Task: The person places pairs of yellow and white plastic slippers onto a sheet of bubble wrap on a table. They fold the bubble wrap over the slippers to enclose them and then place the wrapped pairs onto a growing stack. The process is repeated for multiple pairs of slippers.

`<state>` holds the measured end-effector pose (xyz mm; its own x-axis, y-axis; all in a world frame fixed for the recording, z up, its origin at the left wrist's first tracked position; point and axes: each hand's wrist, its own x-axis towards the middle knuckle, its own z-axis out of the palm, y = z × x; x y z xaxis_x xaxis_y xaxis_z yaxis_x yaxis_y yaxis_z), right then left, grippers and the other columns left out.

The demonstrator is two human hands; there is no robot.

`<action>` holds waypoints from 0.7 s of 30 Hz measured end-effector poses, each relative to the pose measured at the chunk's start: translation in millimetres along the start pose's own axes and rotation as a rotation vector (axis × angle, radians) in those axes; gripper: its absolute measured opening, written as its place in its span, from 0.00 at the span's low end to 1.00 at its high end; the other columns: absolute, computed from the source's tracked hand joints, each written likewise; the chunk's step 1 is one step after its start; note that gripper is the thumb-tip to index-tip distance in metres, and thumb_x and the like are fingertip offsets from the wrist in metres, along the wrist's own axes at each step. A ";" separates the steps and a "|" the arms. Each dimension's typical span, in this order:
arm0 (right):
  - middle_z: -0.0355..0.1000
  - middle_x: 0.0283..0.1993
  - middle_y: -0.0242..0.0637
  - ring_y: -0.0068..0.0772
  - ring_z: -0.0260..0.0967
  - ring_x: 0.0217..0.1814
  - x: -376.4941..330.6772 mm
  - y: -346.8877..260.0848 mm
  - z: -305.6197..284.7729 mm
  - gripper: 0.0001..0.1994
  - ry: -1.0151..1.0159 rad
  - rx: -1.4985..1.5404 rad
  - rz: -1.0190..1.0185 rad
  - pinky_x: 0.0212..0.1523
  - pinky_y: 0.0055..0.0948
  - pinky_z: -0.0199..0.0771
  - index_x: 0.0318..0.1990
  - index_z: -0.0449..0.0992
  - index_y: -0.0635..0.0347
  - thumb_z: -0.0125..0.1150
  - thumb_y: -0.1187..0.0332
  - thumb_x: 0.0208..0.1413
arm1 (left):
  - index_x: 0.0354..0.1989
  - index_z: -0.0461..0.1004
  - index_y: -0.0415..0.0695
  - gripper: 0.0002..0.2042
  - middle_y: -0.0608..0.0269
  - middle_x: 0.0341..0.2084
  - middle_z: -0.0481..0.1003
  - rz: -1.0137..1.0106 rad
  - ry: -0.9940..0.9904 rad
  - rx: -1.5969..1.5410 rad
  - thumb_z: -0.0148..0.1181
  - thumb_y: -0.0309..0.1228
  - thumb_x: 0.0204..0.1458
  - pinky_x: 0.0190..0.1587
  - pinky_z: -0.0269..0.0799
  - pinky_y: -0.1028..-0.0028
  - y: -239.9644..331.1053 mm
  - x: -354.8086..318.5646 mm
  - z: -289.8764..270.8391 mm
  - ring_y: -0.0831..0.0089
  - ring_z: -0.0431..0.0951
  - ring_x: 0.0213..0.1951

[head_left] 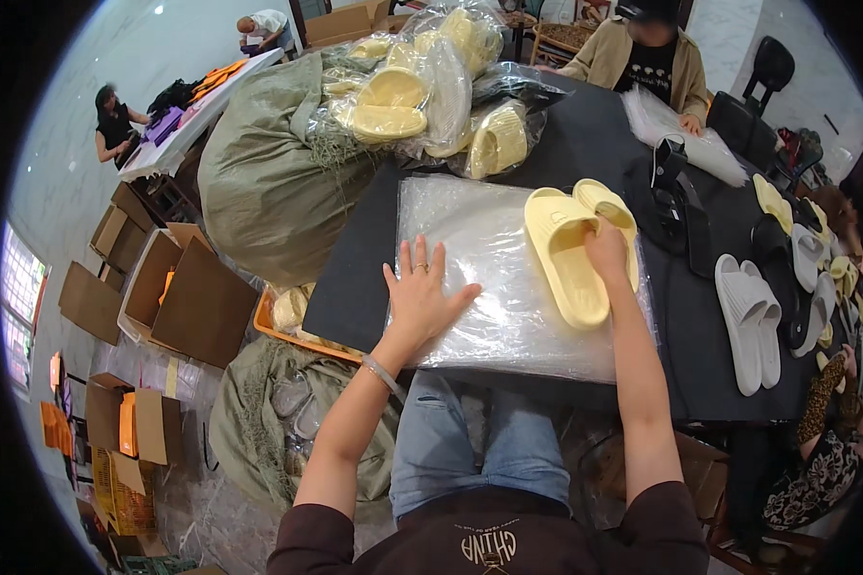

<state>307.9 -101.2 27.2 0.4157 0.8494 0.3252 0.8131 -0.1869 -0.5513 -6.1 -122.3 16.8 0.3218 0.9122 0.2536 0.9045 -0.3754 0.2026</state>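
Note:
My left hand (pixel 424 299) lies flat with fingers spread on a stack of clear plastic bags (pixel 494 337) at the table's front edge. Over the right part of that stack is a pair of pale yellow slide sandals (pixel 568 273), toes pointing away from me. My right hand (pixel 606 251) is closed on the pair, its fingers at the inner edges where the two slides meet; the fingertips are partly hidden. The left slide shows its whole footbed, while the right one is partly covered by my hand.
Bagged yellow slides (pixel 391 105) pile on a green woven sack (pixel 278 182) at the far left. White slides (pixel 746 321) and black sandals (pixel 676 196) lie on the black table (pixel 350 278) to the right. Across it, a person (pixel 642 67) touches more clear bags (pixel 686 134). Cardboard boxes (pixel 201 302) stand left.

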 end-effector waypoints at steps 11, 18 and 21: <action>0.70 0.52 0.42 0.41 0.64 0.57 -4.4 14.8 12.7 0.20 0.073 -0.057 -0.102 0.61 0.41 0.54 0.51 0.70 0.62 0.55 0.63 0.52 | 0.65 0.52 0.42 0.31 0.52 0.67 0.48 0.320 -0.130 0.115 0.35 0.52 0.60 0.67 0.37 0.57 30.4 68.1 -7.9 0.59 0.44 0.68; 0.69 0.54 0.41 0.40 0.63 0.58 -3.0 19.3 14.6 0.20 0.064 -0.016 -0.113 0.61 0.41 0.54 0.52 0.69 0.61 0.55 0.63 0.52 | 0.65 0.51 0.39 0.31 0.52 0.66 0.49 0.055 0.011 0.009 0.34 0.49 0.60 0.67 0.37 0.57 -2.2 112.3 34.2 0.61 0.44 0.68; 0.69 0.54 0.41 0.40 0.63 0.59 -5.8 21.1 13.4 0.21 0.087 -0.044 -0.124 0.61 0.40 0.54 0.53 0.69 0.61 0.55 0.63 0.52 | 0.65 0.50 0.36 0.34 0.49 0.66 0.49 -0.167 0.021 -0.012 0.36 0.51 0.58 0.67 0.38 0.57 -18.3 109.2 32.1 0.57 0.45 0.68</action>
<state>317.1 -103.4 3.4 0.3429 0.8219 0.4549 0.8767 -0.1060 -0.4693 21.5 -10.5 10.4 0.1617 0.9585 0.2349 0.9414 -0.2212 0.2546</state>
